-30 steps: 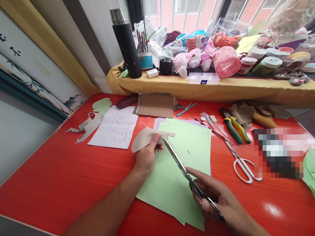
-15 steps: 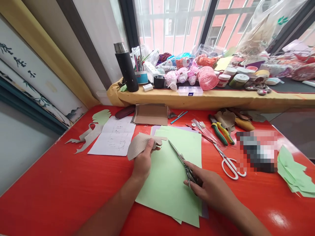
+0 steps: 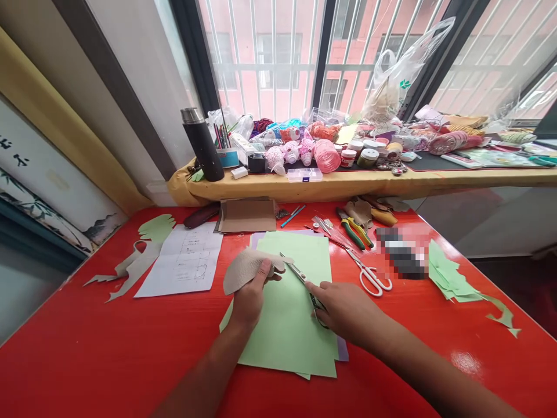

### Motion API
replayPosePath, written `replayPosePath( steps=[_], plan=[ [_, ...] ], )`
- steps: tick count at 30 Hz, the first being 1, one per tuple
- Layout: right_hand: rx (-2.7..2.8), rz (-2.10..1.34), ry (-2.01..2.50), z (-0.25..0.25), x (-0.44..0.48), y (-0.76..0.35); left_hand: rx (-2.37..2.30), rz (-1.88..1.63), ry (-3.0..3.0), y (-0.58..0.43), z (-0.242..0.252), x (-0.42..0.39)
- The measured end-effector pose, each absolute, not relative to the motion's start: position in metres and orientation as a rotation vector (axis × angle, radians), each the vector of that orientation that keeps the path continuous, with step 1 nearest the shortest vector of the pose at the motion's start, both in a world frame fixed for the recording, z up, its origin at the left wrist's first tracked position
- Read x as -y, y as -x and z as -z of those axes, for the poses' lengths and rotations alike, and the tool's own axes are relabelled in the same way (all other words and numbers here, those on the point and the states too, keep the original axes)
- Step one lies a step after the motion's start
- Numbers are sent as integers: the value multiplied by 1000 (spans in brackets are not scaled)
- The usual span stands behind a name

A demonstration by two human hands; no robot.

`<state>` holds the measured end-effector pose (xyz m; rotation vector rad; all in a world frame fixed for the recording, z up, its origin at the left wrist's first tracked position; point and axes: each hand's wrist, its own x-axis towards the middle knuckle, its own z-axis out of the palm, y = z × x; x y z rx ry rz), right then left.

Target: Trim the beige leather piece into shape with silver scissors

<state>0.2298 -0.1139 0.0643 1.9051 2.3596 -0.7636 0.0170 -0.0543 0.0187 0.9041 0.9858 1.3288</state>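
My left hand grips a curved piece of beige leather above the edge of a stack of pale green paper. A lilac sheet shows beneath the stack. My right hand is shut on a pair of steel scissors, whose narrow blades point up and left towards the leather. The blade tips stay just apart from my left hand. My right hand hides most of the scissor handles.
The red table holds a sketched paper pattern, green cutouts, white-handled scissors, green-and-yellow pliers and cardboard. A pixelated patch hides something. Behind, a yellow-covered sill holds a black flask and craft supplies.
My view has drawn back and tilted up, showing more window and table. The scissors have turned in my right hand, and the leather stays in my left hand.
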Motion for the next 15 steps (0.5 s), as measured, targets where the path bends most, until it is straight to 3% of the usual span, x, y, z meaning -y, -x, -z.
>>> replayPosePath(
  steps=[7,15],
  plan=[
    [-2428,1151,-2091,-66,125,-231,-847,-1249,-921,-15,-29,57],
    [-2258,2165,-2147,-48,109,-220,-690,-969,-1066,-15,-31,61]
  ],
)
